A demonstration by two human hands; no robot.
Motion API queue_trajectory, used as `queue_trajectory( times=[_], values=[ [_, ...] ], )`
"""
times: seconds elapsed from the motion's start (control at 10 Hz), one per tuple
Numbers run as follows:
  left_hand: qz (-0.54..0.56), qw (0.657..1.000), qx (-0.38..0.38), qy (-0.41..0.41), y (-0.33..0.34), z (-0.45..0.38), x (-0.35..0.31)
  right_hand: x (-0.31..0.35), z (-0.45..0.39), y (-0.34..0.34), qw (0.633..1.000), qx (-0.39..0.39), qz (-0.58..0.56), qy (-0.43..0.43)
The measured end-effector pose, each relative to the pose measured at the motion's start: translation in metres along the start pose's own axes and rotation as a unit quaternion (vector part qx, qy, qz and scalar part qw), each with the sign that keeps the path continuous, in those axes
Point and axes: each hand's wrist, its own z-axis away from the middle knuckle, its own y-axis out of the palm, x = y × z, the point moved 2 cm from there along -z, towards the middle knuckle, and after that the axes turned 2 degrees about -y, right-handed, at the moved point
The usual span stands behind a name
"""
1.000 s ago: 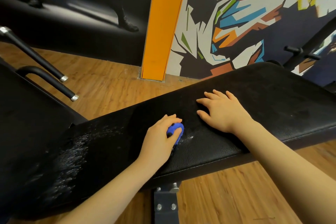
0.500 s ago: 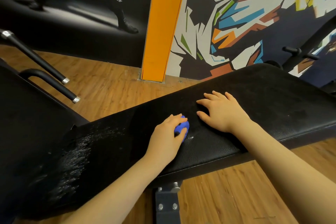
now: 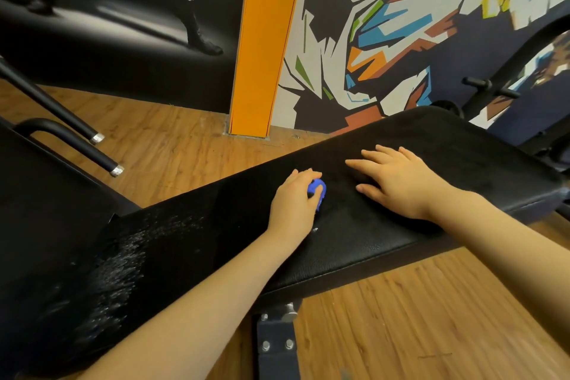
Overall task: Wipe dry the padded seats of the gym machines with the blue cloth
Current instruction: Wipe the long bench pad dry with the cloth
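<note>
Head view. One black padded bench seat [image 3: 385, 234] runs from 8 o'clock to 2 o'clock across the frame, borne on a grey steel support post [image 3: 277, 345] with two bolts showing at 6 o'clock. The left hand [image 3: 294, 205], at centre, curls its fingers round a bunched blue cloth [image 3: 317, 190] and presses it onto the pad; only a small fold of cloth shows between thumb and fingers. The right hand [image 3: 398, 182], just toward 3 o'clock of the cloth and apart from it, lies flat on the pad, palm down, fingers straight and spread. One patch of water droplets [image 3: 123, 265] glistens on the pad toward 8 o'clock, well apart from the cloth. Two black handle bars [image 3: 71, 145] with silver end caps slant in at 9 o'clock. An orange pillar [image 3: 265, 40] stands at 12 o'clock, with a multicoloured angular mural [image 3: 401, 25] toward 1 o'clock and a dark photographic wall panel [image 3: 108, 25] toward 11 o'clock. The wood-plank floor [image 3: 431, 318] shows beneath. No legible brand, label or writing appears on any surface.
</note>
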Motion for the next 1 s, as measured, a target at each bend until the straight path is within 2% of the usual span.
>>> queue_trajectory(
  times=[0.2, 0.4, 0.5, 0.7, 0.8, 1.0],
  values=[
    [-0.027, 0.999, 0.037, 0.029, -0.005, -0.001, 0.006, -0.005, 0.003, 0.007, 1.000, -0.003, -0.027, 0.010],
    [-0.018, 0.991, 0.085, 0.100, -0.028, 0.045, 0.039, -0.005, 0.006, 0.008, 0.999, -0.013, -0.028, 0.010],
    [0.000, 0.989, 0.095, 0.112, -0.031, 0.041, 0.042, -0.005, 0.006, 0.009, 0.999, -0.021, -0.029, 0.011],
    [-0.039, 0.982, 0.090, 0.163, -0.011, 0.015, 0.001, -0.004, 0.004, 0.008, 1.000, -0.010, -0.024, 0.013],
    [-0.037, 0.971, 0.119, 0.206, -0.003, 0.005, -0.011, -0.004, 0.004, 0.008, 1.000, -0.012, -0.021, 0.016],
    [-0.022, 0.961, 0.156, 0.228, -0.008, 0.004, 0.007, -0.004, 0.004, 0.010, 1.000, -0.013, -0.016, 0.014]
  ],
)
